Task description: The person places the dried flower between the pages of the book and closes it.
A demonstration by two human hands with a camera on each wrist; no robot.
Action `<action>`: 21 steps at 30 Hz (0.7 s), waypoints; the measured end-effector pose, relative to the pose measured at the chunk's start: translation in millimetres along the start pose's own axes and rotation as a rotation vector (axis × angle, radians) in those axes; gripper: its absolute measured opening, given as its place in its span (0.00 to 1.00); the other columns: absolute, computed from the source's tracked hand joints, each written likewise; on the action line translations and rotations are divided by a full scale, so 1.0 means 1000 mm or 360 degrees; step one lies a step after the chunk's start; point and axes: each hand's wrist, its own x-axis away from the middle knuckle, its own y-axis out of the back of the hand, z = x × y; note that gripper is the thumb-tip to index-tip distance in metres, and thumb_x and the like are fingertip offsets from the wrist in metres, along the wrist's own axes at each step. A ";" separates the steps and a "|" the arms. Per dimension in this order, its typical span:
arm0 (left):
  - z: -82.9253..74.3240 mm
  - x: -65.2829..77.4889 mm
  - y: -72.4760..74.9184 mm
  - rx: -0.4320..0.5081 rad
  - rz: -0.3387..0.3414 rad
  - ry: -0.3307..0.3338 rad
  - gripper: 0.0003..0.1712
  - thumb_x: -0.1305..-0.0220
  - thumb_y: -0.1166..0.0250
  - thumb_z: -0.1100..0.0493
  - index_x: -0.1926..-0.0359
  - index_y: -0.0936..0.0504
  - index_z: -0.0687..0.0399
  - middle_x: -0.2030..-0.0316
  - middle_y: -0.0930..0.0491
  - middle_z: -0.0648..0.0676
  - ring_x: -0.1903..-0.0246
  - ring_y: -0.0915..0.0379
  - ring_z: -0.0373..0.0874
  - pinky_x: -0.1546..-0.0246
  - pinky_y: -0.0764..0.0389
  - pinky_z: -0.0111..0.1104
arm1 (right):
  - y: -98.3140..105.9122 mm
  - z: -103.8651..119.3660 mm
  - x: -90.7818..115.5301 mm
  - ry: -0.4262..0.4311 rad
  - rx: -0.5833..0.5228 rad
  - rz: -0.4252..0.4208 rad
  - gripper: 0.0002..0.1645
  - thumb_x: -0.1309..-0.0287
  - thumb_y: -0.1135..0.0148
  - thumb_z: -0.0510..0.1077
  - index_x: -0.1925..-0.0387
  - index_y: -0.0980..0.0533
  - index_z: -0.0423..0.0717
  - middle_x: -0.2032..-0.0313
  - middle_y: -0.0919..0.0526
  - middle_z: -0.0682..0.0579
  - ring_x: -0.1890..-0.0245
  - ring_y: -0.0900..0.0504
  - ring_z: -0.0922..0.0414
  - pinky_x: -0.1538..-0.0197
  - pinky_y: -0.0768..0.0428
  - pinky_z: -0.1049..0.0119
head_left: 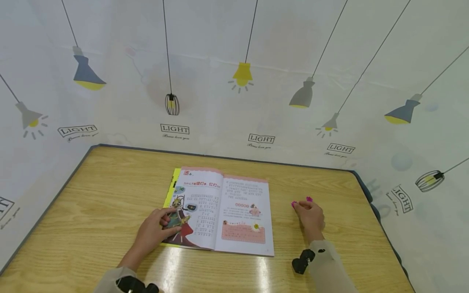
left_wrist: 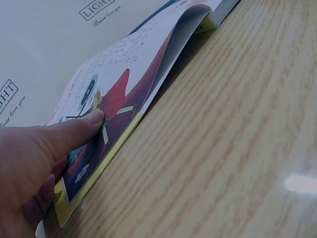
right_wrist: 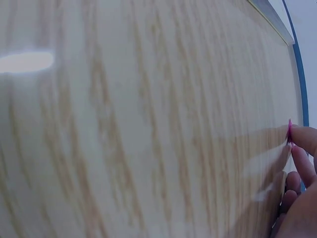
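Observation:
An open illustrated book (head_left: 242, 232) lies on the wooden table, its right page printed with text and a pink box. My left hand (head_left: 155, 228) rests at the book's left edge. In the left wrist view, the left thumb (left_wrist: 81, 129) lies straight on the picture page, while the other fingers curl by the book's edge, partly hidden. To the right of the book, my right hand (head_left: 311, 217) pinches a small magenta piece (head_left: 294, 204) with a jagged outline between thumb and forefinger. A second magenta bit (head_left: 309, 199) shows just beyond the fingers; whether it is separate, I cannot tell.
The wooden table (head_left: 91, 203) has a dark edge and is backed by a pale wall covering (head_left: 205, 81) printed with hanging lamps. A yellow cover strip (head_left: 171, 193) sticks out past the book's left page. Black devices are strapped at both wrists.

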 end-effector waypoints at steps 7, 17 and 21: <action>-0.002 0.000 0.001 -0.0013 0.0003 0.0014 0.32 0.53 0.26 0.53 0.45 0.24 0.57 0.67 0.30 0.51 0.68 0.33 0.42 0.66 0.30 0.37 | -0.001 0.000 -0.001 -0.0001 0.0006 -0.0011 0.17 0.46 0.36 0.51 0.58 0.19 0.44 0.58 0.18 0.44 0.53 0.27 0.45 0.52 0.41 0.47; 0.000 0.001 -0.001 0.0002 -0.0006 0.0000 0.32 0.53 0.26 0.53 0.45 0.23 0.56 0.67 0.30 0.51 0.68 0.33 0.42 0.67 0.30 0.37 | 0.000 0.000 0.000 -0.0004 -0.0019 -0.0019 0.16 0.46 0.36 0.52 0.62 0.18 0.43 0.58 0.19 0.44 0.55 0.26 0.46 0.51 0.42 0.47; 0.000 0.001 0.000 0.0000 -0.0011 0.0001 0.33 0.53 0.26 0.53 0.45 0.24 0.56 0.67 0.30 0.51 0.68 0.33 0.42 0.67 0.30 0.36 | 0.001 0.000 0.000 -0.0031 -0.0043 -0.0010 0.16 0.45 0.37 0.51 0.62 0.18 0.43 0.57 0.19 0.43 0.55 0.26 0.46 0.49 0.43 0.46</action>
